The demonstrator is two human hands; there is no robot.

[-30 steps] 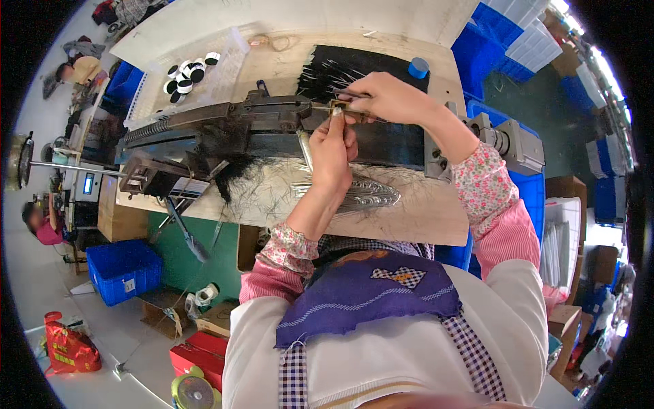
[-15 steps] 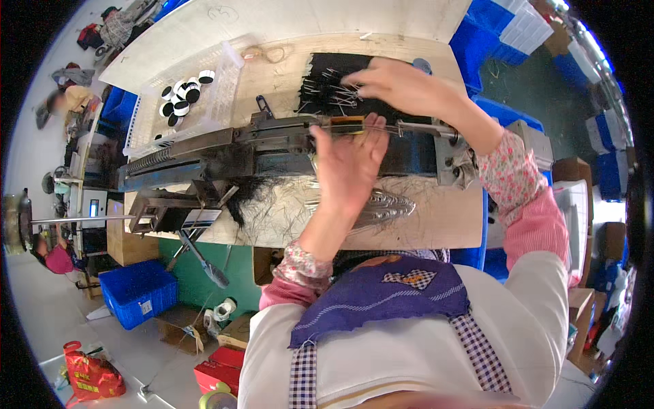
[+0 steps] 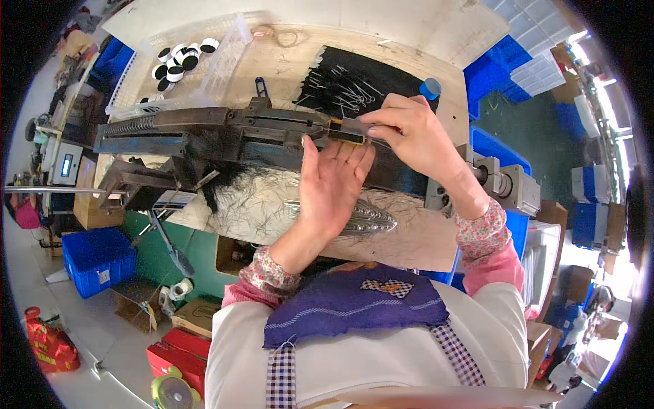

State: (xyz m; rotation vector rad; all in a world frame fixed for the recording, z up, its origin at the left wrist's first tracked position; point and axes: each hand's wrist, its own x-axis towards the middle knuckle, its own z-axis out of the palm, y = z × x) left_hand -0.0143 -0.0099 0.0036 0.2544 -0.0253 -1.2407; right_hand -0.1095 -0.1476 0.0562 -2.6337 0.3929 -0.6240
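Observation:
My left hand (image 3: pixel 330 187) lies palm up at the front of a long dark metal machine (image 3: pixel 272 133). Its fingers are stretched out, with the tips against a small yellow-edged dark block (image 3: pixel 347 135) on the machine. From the right, my right hand (image 3: pixel 412 133) reaches to that block, thumb and fingertips pinched together. What they hold, if anything, is too small to make out. Behind the machine, several thin metal pins with looped ends (image 3: pixel 351 92) are scattered on a black cloth (image 3: pixel 402 83). Below my left hand's fingers sits a bundle of shiny metal wire pieces (image 3: pixel 371 218).
A clear plastic basket (image 3: pixel 225 68) holding black-and-white round pieces (image 3: pixel 184 60) stands at the back left. A blue cap (image 3: pixel 430 88) is by the cloth. Dark bristles (image 3: pixel 218 184) litter the wooden table (image 3: pixel 415 232). A metal rod (image 3: pixel 61 189) sticks out left.
My right hand has come from over the pins on the cloth to the block on the machine, fingers now pinched. My left hand stays by the block. The whole view has shifted and turned slightly.

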